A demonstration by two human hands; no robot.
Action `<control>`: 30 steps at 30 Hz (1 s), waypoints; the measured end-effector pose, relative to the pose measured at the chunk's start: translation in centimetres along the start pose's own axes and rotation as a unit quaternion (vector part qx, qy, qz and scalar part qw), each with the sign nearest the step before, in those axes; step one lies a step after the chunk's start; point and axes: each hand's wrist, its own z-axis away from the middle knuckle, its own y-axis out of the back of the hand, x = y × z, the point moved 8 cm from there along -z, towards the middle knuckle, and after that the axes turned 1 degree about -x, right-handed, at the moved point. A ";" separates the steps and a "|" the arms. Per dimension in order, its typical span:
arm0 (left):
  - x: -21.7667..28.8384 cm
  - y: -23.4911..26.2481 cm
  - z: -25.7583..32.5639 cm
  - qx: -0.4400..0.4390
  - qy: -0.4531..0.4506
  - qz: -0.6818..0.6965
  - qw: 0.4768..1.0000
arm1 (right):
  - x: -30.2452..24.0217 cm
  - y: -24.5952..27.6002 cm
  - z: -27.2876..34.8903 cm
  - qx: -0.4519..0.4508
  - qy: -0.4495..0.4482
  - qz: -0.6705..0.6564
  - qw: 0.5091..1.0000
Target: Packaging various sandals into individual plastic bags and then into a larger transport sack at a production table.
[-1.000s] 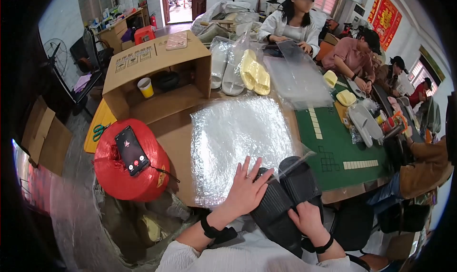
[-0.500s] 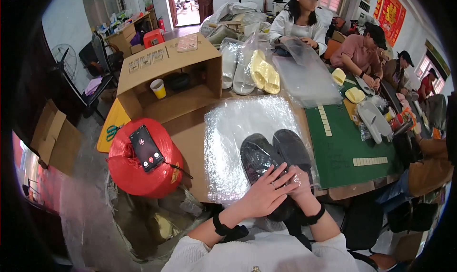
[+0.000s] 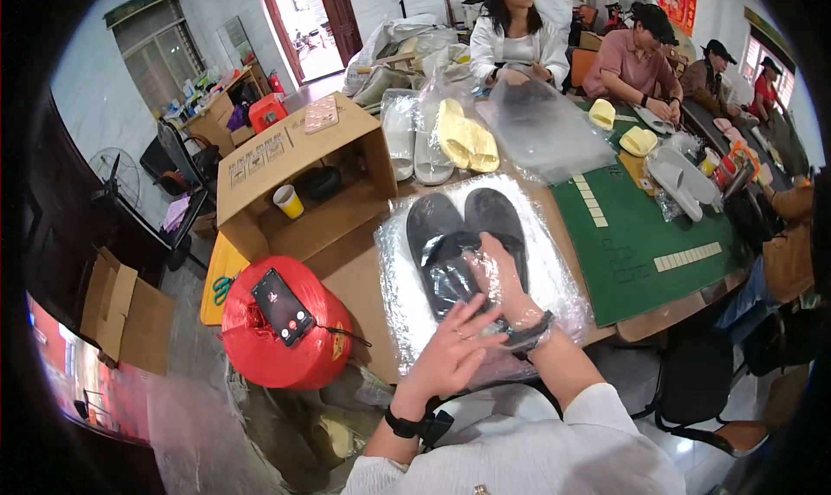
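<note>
A pair of black slippers [image 3: 428,218] lies side by side in a clear plastic bag [image 3: 561,274] on the table before me, toes pointing away. My right hand [image 3: 504,283] reaches inside the bag, its plastic covering the hand and bunching at the wrist. Those fingers curl against the slippers near the straps; their tips are partly hidden by plastic glare. Close to the bag's near end is my left hand [image 3: 446,356], fingers spread and gripping nothing, by the slippers' heel end.
At left stand a cardboard box [image 3: 286,161] holding a yellow cup [image 3: 287,201], and a red twine roll [image 3: 303,356] with a phone [image 3: 282,307] on top. Yellow slippers [image 3: 466,140] and clear bags [image 3: 541,131] lie beyond. Several people sit along the green mat [image 3: 623,270] side.
The slippers have gone farther from me, deeper into the bag, with my right hand following inside it. My left hand has come off the slippers toward me. The view has shifted.
</note>
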 end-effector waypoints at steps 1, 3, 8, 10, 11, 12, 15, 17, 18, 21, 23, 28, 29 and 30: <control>-0.6 0.1 0.8 -0.002 0.001 -0.001 1.000 | -0.5 0.1 1.2 -0.002 0.018 -0.063 0.998; -2.6 1.0 2.6 0.027 0.056 -0.041 0.997 | -2.6 1.2 4.9 -0.050 0.106 -0.052 0.992; -4.4 4.0 6.7 0.117 0.098 0.087 0.984 | -1.5 7.7 14.7 -0.205 0.141 -0.059 0.967; -6.5 5.7 9.8 0.285 0.167 0.112 0.937 | 0.1 10.0 17.1 -0.341 -0.078 -0.250 0.903; -7.9 6.4 11.1 0.339 0.268 0.102 0.896 | 1.4 11.3 18.1 -0.356 -0.107 -0.251 0.894; -8.6 6.6 11.7 0.361 0.324 0.133 0.864 | 3.2 12.9 18.4 -0.316 -0.185 -0.298 0.881; -11.2 6.1 12.6 0.306 0.448 0.110 0.833 | 7.3 16.2 15.7 -0.118 -0.233 -0.281 0.923; -11.6 5.5 11.8 0.228 0.511 0.055 0.827 | 8.0 15.6 13.4 -0.077 -0.245 -0.283 0.924; -10.8 4.9 10.3 0.149 0.528 0.017 0.836 | 8.0 14.9 12.2 -0.054 -0.264 -0.281 0.921; -10.6 3.0 9.9 0.063 0.556 0.022 0.829 | 8.3 11.7 10.6 -0.094 -0.301 -0.253 0.915; -10.8 1.6 10.1 0.106 0.478 0.158 0.858 | 8.4 9.9 10.3 -0.161 -0.313 -0.223 0.909; -12.9 1.7 12.7 0.110 0.488 0.189 0.845 | 9.9 9.0 10.2 -0.210 -0.237 -0.225 0.921; -13.1 1.6 13.0 0.112 0.490 0.189 0.843 | 9.7 9.1 10.0 -0.198 -0.233 -0.258 0.916; -13.1 1.5 12.9 0.128 0.471 0.222 0.844 | 9.7 9.7 9.7 -0.188 -0.229 -0.227 0.928</control>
